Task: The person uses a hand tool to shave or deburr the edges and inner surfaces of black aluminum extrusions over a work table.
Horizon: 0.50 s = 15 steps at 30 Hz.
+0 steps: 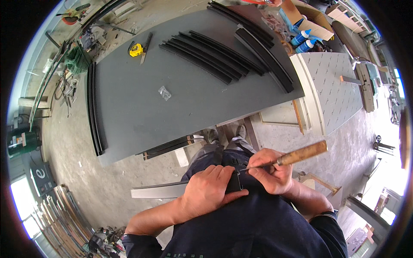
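My left hand point(207, 185) is wrapped round a dark metal profile point(159, 190) held level against my body. The profile's long, light-grey side reaches out to the left, and its cut end faces right. In my right hand point(272, 172) is a slim file point(303, 153) with a worn wooden handle that points up and to the right. My fingers pinch its thin metal shaft, whose tip meets the profile's open end. The fingers partly hide the contact point.
A grey table point(129, 107) stands before me. It carries several black profiles point(206, 53), a yellow tape measure point(136, 50), a utility knife point(146, 48) and a small clear plastic bag point(164, 93). Blue bottles point(300, 38) and a cardboard box point(316, 26) are at the far right.
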Available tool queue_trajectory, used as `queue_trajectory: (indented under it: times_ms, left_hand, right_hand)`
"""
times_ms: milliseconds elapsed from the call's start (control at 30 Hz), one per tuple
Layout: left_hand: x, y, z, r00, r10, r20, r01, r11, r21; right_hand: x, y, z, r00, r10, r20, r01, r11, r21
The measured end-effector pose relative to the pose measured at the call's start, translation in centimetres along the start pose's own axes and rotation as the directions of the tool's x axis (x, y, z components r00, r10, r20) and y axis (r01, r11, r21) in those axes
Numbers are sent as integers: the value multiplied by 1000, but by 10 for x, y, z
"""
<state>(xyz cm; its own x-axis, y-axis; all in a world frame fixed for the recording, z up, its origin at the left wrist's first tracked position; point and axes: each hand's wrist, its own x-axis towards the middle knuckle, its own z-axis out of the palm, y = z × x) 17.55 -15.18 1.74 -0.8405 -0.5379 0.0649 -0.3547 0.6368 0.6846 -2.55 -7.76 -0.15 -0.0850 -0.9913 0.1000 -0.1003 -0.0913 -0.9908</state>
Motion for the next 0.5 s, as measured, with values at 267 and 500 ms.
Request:
queue_trajectory:
  times_ms: [267,500]
  left_hand:
    - [-5,-2,4,996,-11,-84,4,996,-86]
    - [-8,-1,2,997,-30,-72,25,997,-72]
  right_hand:
    - [6,-14,-4,920,-335,203,336,941,31]
    - [18,-22,-3,944,-272,188,288,955,-64]
